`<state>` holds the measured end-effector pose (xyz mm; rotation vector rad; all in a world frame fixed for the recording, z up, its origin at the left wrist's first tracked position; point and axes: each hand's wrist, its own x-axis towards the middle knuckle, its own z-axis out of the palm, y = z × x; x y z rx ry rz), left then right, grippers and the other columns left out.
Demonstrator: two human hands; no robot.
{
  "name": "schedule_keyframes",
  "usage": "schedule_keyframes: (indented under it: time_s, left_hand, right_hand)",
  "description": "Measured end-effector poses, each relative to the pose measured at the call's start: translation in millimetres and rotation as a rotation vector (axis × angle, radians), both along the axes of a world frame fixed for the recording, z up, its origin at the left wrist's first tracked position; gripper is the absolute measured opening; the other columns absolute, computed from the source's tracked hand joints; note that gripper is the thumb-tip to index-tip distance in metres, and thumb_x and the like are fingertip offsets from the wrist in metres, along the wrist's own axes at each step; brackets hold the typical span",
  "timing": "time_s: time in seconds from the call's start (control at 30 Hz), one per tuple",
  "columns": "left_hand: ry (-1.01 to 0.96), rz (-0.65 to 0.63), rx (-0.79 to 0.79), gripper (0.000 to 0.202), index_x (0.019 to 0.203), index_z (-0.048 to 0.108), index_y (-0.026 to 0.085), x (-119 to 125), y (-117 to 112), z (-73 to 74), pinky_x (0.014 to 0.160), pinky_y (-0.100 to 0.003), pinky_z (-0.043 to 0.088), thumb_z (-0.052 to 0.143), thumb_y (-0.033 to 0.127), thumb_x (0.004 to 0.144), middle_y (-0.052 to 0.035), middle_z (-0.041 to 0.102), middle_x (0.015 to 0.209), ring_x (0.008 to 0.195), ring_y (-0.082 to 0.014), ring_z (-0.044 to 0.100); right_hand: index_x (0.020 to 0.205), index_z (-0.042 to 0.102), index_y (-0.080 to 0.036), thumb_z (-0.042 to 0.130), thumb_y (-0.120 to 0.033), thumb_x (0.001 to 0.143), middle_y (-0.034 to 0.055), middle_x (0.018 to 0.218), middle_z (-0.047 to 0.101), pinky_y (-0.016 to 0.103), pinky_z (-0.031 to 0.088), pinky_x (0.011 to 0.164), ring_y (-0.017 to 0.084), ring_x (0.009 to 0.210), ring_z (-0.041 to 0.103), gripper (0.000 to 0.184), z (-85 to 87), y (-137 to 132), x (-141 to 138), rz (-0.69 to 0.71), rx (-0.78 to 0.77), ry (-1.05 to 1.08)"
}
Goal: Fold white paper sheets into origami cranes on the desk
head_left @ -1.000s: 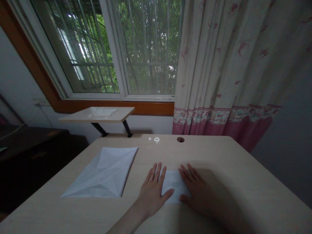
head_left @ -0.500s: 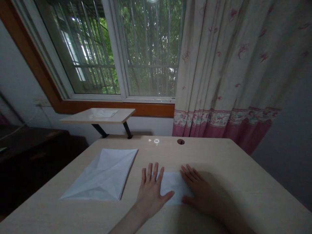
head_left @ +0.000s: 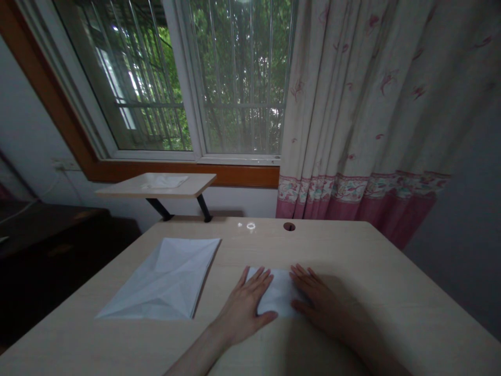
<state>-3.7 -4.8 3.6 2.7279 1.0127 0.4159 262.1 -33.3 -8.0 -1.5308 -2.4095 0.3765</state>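
A small folded white paper (head_left: 278, 295) lies flat on the light wooden desk (head_left: 376, 271), near its front middle. My left hand (head_left: 245, 305) rests flat on the paper's left part, fingers stretched out and close together. My right hand (head_left: 319, 305) lies flat on its right part, fingers extended toward the window. Both palms press down; neither grips anything. To the left, apart from my hands, sits a stack of larger creased white sheets (head_left: 164, 282).
A round cable hole (head_left: 289, 226) sits near the desk's far edge. Behind it are a small raised shelf (head_left: 156, 185) with a paper on it, a barred window (head_left: 188, 78) and a floral curtain (head_left: 371, 104). Dark furniture (head_left: 47, 235) stands to the left.
My left hand has turned and slid rightward, its fingers drawing together over the paper. The paper looks narrower and sits slightly farther away. My right hand has barely moved.
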Motion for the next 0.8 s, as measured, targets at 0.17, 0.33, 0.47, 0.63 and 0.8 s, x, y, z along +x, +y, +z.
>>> schedule_keyframes:
  time_s: [0.17,0.33,0.47,0.63,0.8]
  left_hand:
    - [-0.011,0.029,-0.024,0.071,0.147,0.032,0.025,1.7,0.3,0.3,0.114,-0.052,0.025,0.059,0.051,0.087,-0.0088,0.037,0.15,0.139,-0.0261,0.034]
    - [-0.042,0.038,-0.012,0.064,0.145,0.035,0.026,1.3,-1.1,3.7,0.113,-0.053,0.027,0.055,0.05,0.09,-0.008,0.042,0.147,0.136,-0.026,0.039]
    - [-0.078,0.018,0.082,0.051,0.139,0.045,0.027,1.3,-2.5,7.3,0.111,-0.052,0.033,0.053,0.046,0.093,-0.0064,0.054,0.138,0.128,-0.0246,0.05]
    - [-0.182,-0.028,0.291,0.03,0.119,0.064,0.025,3.0,-2.5,9.3,0.105,-0.042,0.044,0.049,0.039,0.097,-0.0045,0.069,0.118,0.107,-0.0189,0.066]
    - [-0.276,-0.055,0.466,0.03,0.106,0.068,0.021,4.6,-2.1,10.7,0.094,-0.034,0.052,0.043,0.036,0.101,-0.0039,0.074,0.105,0.092,-0.0152,0.07]
  right_hand:
    - [0.145,0.035,-0.022,0.047,-0.054,0.092,0.0077,0.152,0.03,0.05,0.018,0.117,0.024,0.142,0.024,0.063,-0.4,-0.5,3.6,0.059,0.034,-0.001]
    - [0.147,0.031,-0.021,0.052,-0.062,0.086,0.0093,0.152,0.03,0.052,0.017,0.117,0.027,0.142,0.024,0.076,0.5,-1.3,6.1,0.121,0.036,-0.01]
    - [0.146,0.032,-0.021,0.049,-0.063,0.086,0.0098,0.151,0.032,0.053,0.019,0.116,0.027,0.141,0.027,0.076,0.2,-1.0,6.9,0.141,0.063,0.002]
    - [0.146,0.033,-0.024,0.053,-0.059,0.087,0.0083,0.149,0.037,0.053,0.022,0.115,0.028,0.139,0.03,0.072,-0.5,-1.9,7.9,0.142,0.105,0.037]
    - [0.141,0.042,-0.03,0.05,-0.04,0.092,0.0036,0.144,0.046,0.052,0.027,0.114,0.025,0.135,0.039,0.051,0.9,-5.1,9.3,0.1,0.151,0.05]
